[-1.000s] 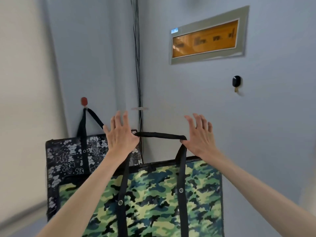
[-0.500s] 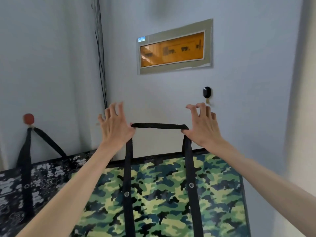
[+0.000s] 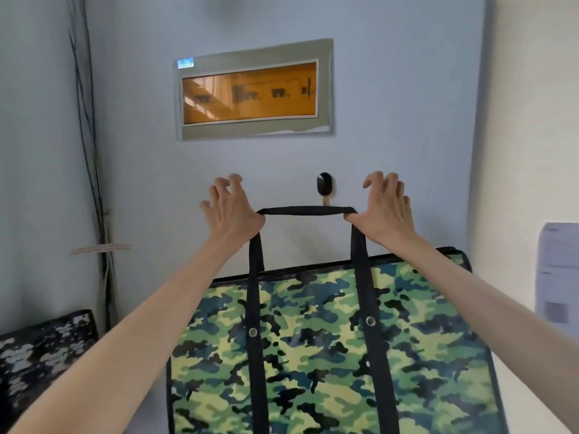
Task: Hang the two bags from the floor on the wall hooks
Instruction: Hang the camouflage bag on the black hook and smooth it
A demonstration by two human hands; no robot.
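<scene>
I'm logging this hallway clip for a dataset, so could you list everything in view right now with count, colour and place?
camouflage bag: 1, green camo with black straps, centre foreground, held up against the wall
handle strap: 1, black, stretched level between the hands, just below the hook
wall hook: 1, black, on the wall between the hands
patterned bag: 1, black and white, lower left
wall panel: 1, grey frame with orange window, upper centre
cables: a bundle, dark, down the left corner
paper sheet: 1, white, right edge
left hand: 1, grip on the strap's left end
right hand: 1, grip on the strap's right end
</scene>
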